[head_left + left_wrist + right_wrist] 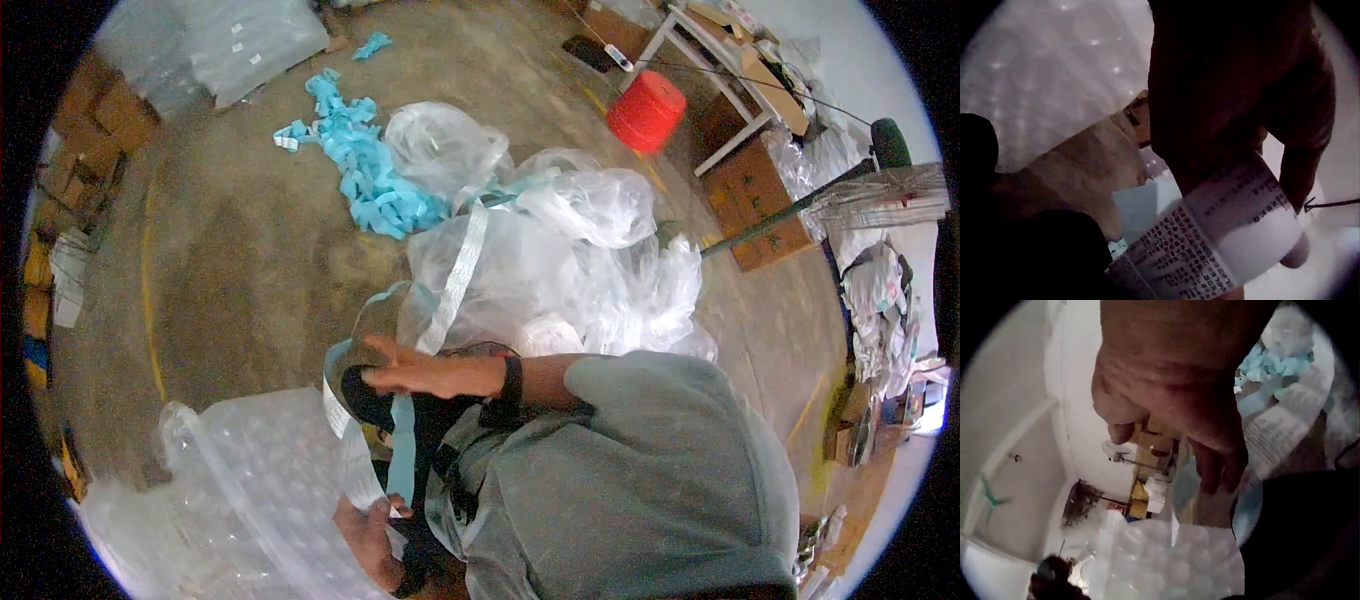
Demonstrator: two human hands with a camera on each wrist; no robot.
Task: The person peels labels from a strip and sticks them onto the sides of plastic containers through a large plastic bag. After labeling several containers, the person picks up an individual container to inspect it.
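Note:
A long strip of printed labels [458, 270], white with dark text on one face and light blue on the other, loops down past both hands. My left hand [368, 540] pinches its lower part between thumb and fingers; the left wrist view shows the printed strip [1210, 231] curving out of the grip. Higher up, my right hand [435, 372] hovers beside the loop, thumb and fingers apart. In the right wrist view its fingers [1213, 469] hang loosely, with light blue strip [1186, 494] showing beside them. Clear bubble wrap [270, 460] lies by the left hand.
Crumpled clear plastic [540, 270] covers the floor in front, beside a pile of light blue scraps [370, 165]. A red bucket-shaped object [647, 112] stands near a white table frame [735, 145]. Cardboard boxes [755, 205] line the right side, and wrapped bundles [250, 45] lie upper left.

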